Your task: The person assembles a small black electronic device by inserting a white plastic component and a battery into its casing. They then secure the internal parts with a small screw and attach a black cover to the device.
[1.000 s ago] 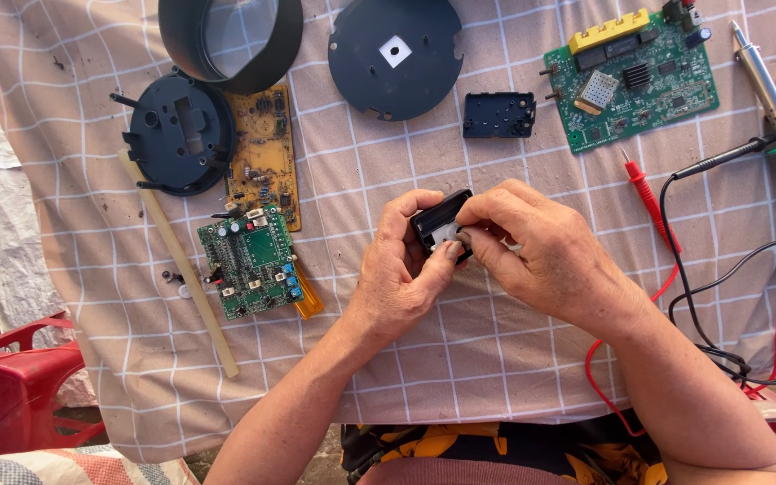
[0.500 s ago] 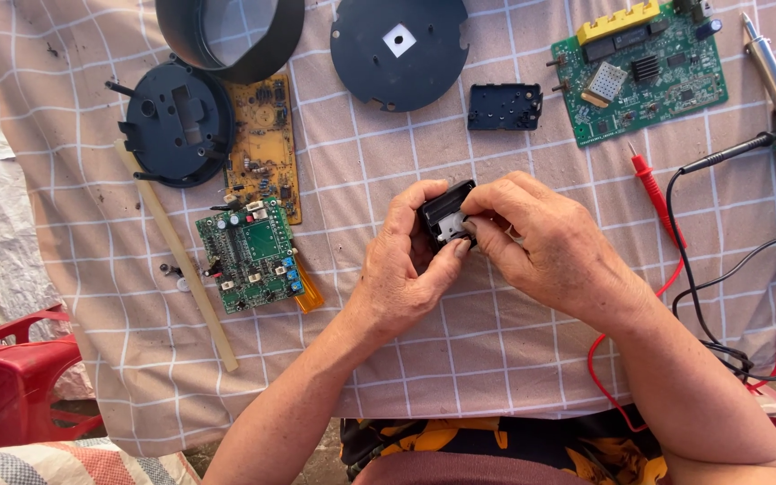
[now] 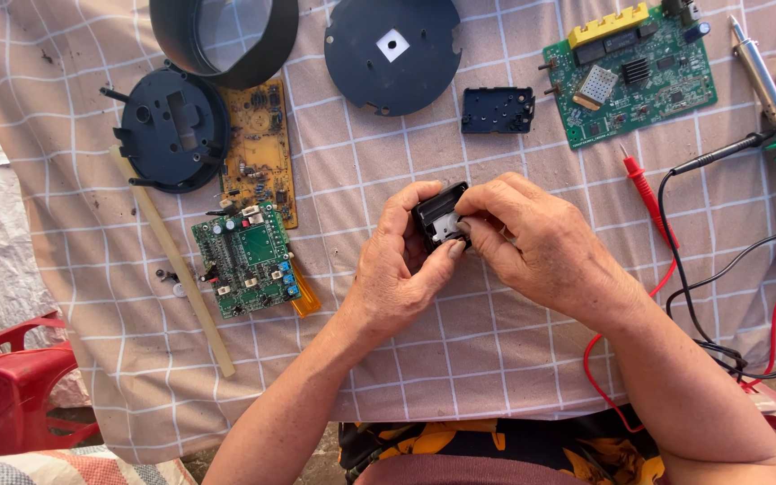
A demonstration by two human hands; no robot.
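Head cam looking straight down: both hands are wrapped around a small black plastic part [image 3: 440, 220] with a white patch inside, held just above the checked cloth on the table [image 3: 496, 359]. Left hand [image 3: 397, 278] cups it from below and the left, thumb up its side. Right hand [image 3: 541, 247] pinches it from the right. Green circuit board [image 3: 246, 258] sits off to the left, well apart.

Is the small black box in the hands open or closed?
Open: the black box shows a white part inside, no lid on.
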